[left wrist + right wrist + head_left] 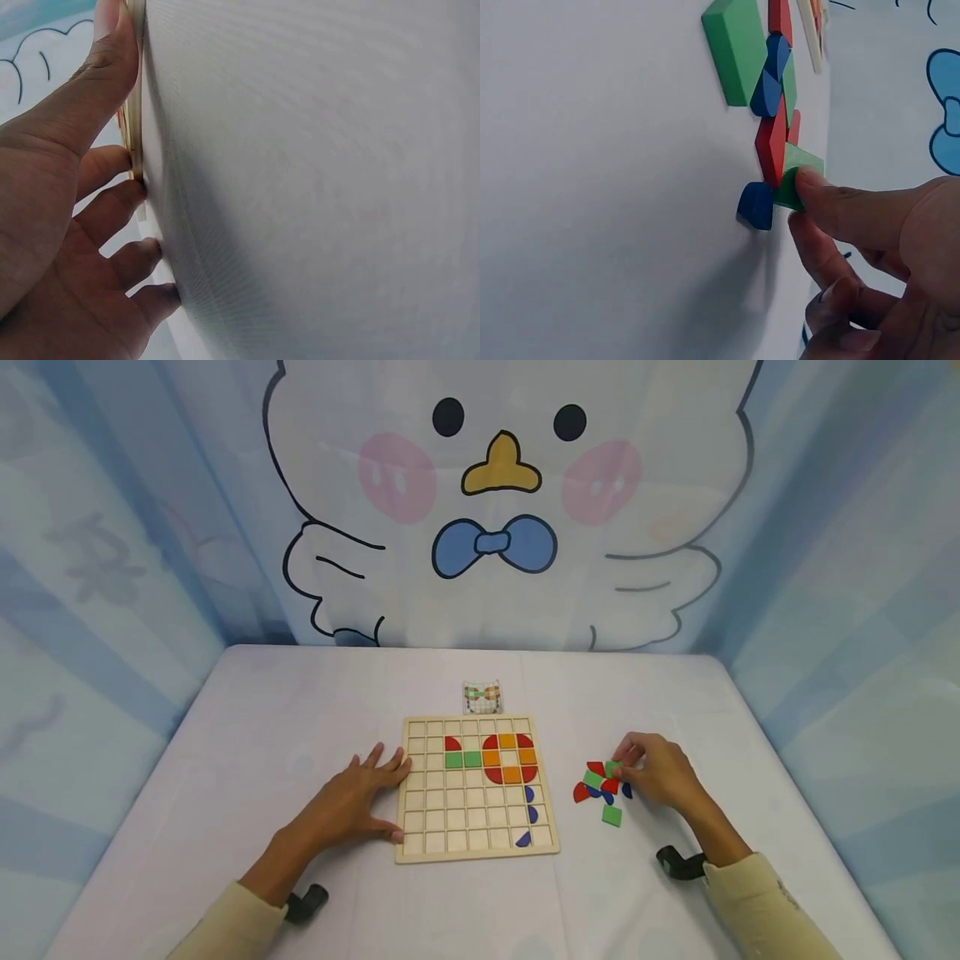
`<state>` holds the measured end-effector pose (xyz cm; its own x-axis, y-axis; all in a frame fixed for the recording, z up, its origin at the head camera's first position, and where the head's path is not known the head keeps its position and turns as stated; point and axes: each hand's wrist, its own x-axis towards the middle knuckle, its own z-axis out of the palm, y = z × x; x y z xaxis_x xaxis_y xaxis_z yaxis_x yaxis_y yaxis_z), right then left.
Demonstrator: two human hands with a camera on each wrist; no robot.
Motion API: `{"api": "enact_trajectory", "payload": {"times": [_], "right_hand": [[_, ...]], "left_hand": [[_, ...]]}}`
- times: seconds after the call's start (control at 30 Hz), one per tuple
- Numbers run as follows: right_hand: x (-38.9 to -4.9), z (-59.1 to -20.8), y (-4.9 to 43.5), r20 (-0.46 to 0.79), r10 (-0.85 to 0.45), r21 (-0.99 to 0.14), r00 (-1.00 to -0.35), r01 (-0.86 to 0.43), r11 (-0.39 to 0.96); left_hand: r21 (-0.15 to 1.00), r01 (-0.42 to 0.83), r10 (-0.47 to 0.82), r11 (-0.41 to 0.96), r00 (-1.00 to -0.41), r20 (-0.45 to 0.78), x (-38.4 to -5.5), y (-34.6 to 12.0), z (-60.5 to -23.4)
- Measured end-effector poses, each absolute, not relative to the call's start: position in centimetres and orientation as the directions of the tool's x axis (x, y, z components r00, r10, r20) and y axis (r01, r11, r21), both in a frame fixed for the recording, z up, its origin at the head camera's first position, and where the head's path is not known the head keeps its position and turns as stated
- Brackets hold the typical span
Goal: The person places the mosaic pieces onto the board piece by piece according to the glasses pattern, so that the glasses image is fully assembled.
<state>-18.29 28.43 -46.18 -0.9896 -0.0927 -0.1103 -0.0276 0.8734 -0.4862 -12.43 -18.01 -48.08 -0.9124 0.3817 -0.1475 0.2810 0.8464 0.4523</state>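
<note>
My left hand (344, 803) rests at the left edge of a wooden grid board (427, 821), fingers spread; in the left wrist view its thumb (112, 64) lies along the board's side. On the board sit a ring of red and orange pieces (507, 741), green squares (453, 760) beside it, a red quarter circle (452, 744) and several blue pieces (532, 814). My right hand (660, 768) pinches a green square tile (801, 156) between thumb and finger, over a loose pile. Close by its fingertips lie a red piece (771, 142) and a blue piece (755, 206).
A small pattern card (482, 697) stands behind the board. Apart from the pile, a green square (611, 815) lies nearer the front. A curtain with a cartoon bird (495, 593) closes off the back of the white table (300, 693).
</note>
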Motion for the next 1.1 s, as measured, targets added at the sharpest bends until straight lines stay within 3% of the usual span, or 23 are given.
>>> {"api": "enact_trajectory", "payload": {"times": [0.23,0.47,1.1], "right_hand": [[-18.9,-45.5,26.4,-0.030,-0.106,-0.538,-0.994,-0.073,0.840],[-19.7,-44.7,21.7,-0.027,-0.112,-0.555,-0.993,-0.078,0.828],[-21.6,-45.0,10.1,0.048,-0.373,-0.620,-0.926,-0.321,0.716]], "left_hand": [[0.452,0.265,0.370,0.852,-0.915,-0.161,-12.4,-18.0,-48.1],[0.452,0.256,0.362,0.855,-0.918,-0.165,-12.4,-18.1,-48.1],[0.441,0.268,0.368,0.857,-0.916,-0.159,-12.5,-18.1,-48.3]]}}
